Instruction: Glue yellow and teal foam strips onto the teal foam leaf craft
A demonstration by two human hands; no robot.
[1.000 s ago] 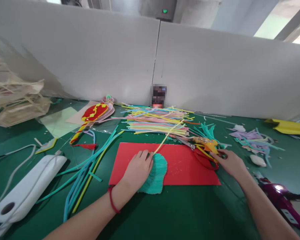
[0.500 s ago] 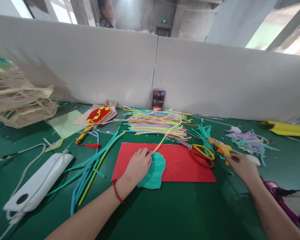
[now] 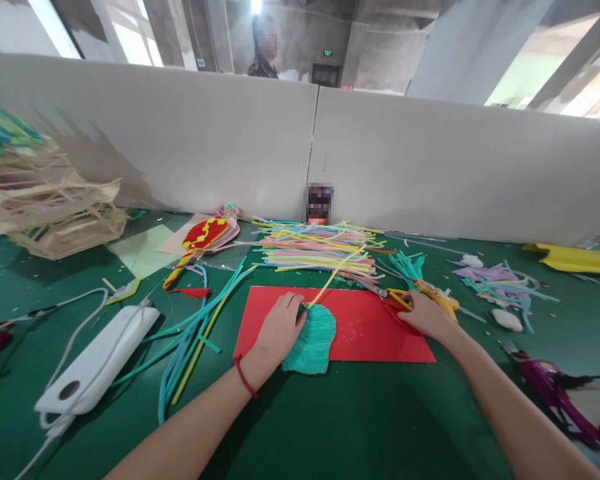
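Observation:
My left hand [image 3: 281,327] rests on a red sheet [image 3: 365,327], its fingers closed at the lower end of a thin yellow strip [image 3: 336,275]. Under those fingers lies a teal ribbed piece [image 3: 313,343] with a rounded edge. The strip slants up from it over a pile of coloured strips [image 3: 320,253]. At the right of the sheet, my right hand [image 3: 425,315] has its fingers closed on the handles of scissors [image 3: 380,289], which lie with blades pointing left. Beside this hand is an orange-yellow crafted piece [image 3: 445,303], partly covered.
A white power bank [image 3: 97,360] with a cable lies left, near loose blue and teal strips [image 3: 190,353]. Behind them is a red-and-yellow fan-shaped piece [image 3: 205,233]. On the right are a purple glue gun [image 3: 555,393] and scraps [image 3: 505,283]. A grey partition [image 3: 180,133] stands behind.
My right hand has moved left from the orange-yellow piece to the scissors' handles. My left hand stays on the teal piece with the strip. The view has shifted slightly.

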